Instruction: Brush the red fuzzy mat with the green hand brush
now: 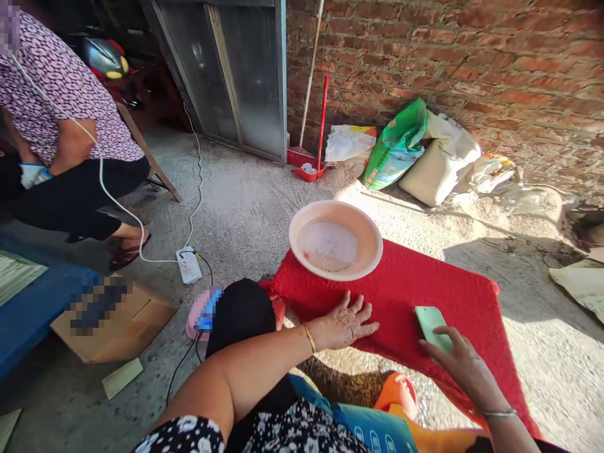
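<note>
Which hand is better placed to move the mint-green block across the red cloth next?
Probably the right hand: it already grasps the mint-green block on the red cloth. The left hand is spread palm down near the cloth's near edge, apart from the block, so it seems better suited to steadying.

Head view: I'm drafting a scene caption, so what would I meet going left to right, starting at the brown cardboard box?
Brown cardboard box, white rectangular power strip, the wearer's bare, spread left hand, flat pale-green rounded rectangular object, flat beige sheet at the right edge.
</note>
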`<state>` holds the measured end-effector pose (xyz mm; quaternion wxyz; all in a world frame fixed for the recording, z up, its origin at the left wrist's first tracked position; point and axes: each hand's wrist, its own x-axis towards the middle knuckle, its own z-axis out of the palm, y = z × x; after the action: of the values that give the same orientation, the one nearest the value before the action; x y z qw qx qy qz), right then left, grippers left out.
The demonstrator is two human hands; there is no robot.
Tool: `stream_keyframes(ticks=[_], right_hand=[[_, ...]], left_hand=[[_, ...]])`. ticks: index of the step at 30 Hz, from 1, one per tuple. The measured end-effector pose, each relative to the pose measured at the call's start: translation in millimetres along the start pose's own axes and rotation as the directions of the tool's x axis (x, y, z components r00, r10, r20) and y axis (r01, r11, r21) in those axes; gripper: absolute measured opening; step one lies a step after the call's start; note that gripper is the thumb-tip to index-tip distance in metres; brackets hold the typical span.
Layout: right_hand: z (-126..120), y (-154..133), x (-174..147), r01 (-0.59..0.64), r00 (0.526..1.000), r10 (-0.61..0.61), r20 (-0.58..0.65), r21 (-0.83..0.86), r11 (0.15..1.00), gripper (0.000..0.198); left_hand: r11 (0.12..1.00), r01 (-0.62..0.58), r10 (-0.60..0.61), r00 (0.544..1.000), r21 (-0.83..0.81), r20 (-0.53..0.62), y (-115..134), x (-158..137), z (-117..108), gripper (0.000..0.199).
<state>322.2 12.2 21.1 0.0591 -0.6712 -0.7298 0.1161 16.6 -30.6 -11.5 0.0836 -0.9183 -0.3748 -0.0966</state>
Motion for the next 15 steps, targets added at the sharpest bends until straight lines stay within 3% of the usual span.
stream_keyframes(ticks=[4,8,12,15], right_hand=[[-8.9,-4.0,2.0,0.048,0.995,-0.044,0.086,-0.039,0.998,0.057],[-16.7,-16.1,6.1,0.030,0.989,-0.006,0.145,-0.164,0.986,0.046],[-26.6,-30.0,7.8,-0.037,0.980,0.079,0.182,-0.226,0.973,0.040],[-31.1,-50.9,2.2,-0.044,0.987,0.073,0.140,-0.203,0.978,0.037]], left_hand=[[1.000,0.003,-0.001,0.999,-0.030,0.038,0.9,0.4,2.5,0.046],[0.994,0.019,-0.008,0.995,-0.107,0.103,-3.7,-4.4,-2.6,0.054],[0.952,0.077,-0.015,0.979,-0.295,0.205,-24.3,-12.6,-29.8,0.057],[0.884,0.221,-0.082,0.941,-0.412,0.328,-45.9,-18.9,-62.8,0.037]])
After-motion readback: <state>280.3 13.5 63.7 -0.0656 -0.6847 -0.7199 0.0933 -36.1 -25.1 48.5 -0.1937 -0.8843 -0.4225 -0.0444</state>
